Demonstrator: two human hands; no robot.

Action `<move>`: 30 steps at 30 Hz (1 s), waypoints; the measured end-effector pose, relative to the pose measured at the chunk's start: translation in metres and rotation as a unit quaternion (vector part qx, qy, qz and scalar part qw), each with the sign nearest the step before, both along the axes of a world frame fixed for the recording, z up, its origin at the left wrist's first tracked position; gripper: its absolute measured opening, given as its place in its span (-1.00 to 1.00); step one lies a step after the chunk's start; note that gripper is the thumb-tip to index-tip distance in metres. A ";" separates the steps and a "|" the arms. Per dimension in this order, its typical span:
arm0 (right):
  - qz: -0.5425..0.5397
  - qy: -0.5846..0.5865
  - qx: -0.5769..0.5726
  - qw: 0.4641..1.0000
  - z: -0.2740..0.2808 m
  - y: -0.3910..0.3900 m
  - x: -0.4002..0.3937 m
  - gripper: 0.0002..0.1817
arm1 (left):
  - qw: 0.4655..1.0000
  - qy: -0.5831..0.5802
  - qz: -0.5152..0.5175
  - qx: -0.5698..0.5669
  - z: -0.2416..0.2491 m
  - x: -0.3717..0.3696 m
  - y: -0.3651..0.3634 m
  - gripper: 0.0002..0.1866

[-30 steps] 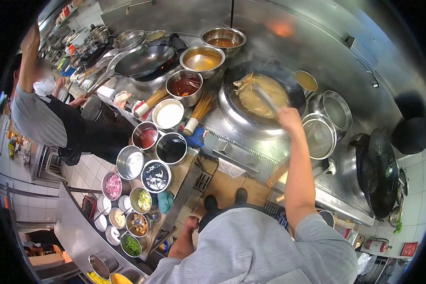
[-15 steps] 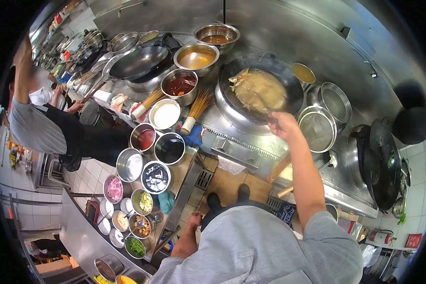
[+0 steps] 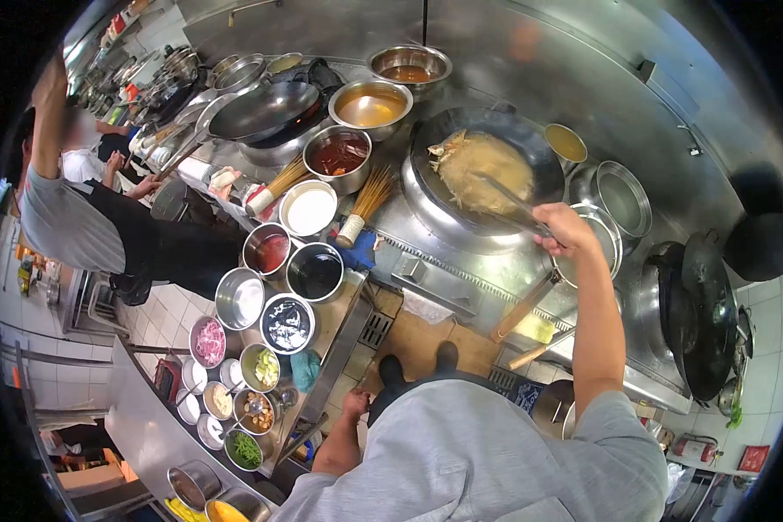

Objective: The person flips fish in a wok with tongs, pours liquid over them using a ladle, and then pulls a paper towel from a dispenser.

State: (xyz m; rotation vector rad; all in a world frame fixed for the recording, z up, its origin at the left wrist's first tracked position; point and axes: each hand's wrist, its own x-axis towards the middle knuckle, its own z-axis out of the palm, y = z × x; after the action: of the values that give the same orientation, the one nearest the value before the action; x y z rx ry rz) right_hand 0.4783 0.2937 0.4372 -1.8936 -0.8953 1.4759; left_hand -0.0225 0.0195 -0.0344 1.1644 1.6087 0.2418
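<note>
A large black wok [image 3: 428, 139] stands on the stove ahead, holding bubbling, pale brown liquid [image 3: 487, 170] with something golden, perhaps a fish, at its left side. My right hand [image 3: 565, 230] is closed round the handle end of a long metal utensil [image 3: 511, 195], whose far end reaches into the liquid. My left hand [image 3: 356, 404] hangs low beside my body, near the edge of the side counter; its fingers look curled, and whatever they may hold is too small to make out.
Metal bowls of sauce [image 3: 339, 155] and bamboo brushes [image 3: 365, 204] stand left of the wok. Ingredient pots [image 3: 257, 413] cover the side counter [image 3: 161, 435]. A co-worker [image 3: 78, 222] stands at the left by another wok [image 3: 265, 113]. Wooden handles [image 3: 524, 306] jut over the stove's front edge.
My right hand has moved right and slightly back from the wok, and more of the utensil shows at a flatter slant. The view has shifted slightly. My left hand stays low.
</note>
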 end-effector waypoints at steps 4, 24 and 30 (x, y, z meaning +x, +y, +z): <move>-0.016 -0.032 0.032 0.999 -0.012 0.005 -0.007 -0.84 | 0.835 0.238 -0.435 0.238 0.003 -0.008 0.002 -0.92; 0.080 -0.130 0.105 0.983 -0.020 0.000 0.038 -0.75 | 0.997 0.046 -0.064 0.020 0.063 0.006 0.007 -0.80; 0.158 -0.505 0.225 0.819 -0.028 0.033 0.052 -0.72 | 0.996 0.051 0.074 0.008 0.066 0.019 -0.010 -0.82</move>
State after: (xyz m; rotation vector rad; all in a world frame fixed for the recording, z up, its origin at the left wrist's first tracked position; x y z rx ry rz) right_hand 0.5303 0.3267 0.4095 -2.1452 -1.8926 0.1860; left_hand -0.0030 0.0092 0.0314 1.0857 1.7885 0.2952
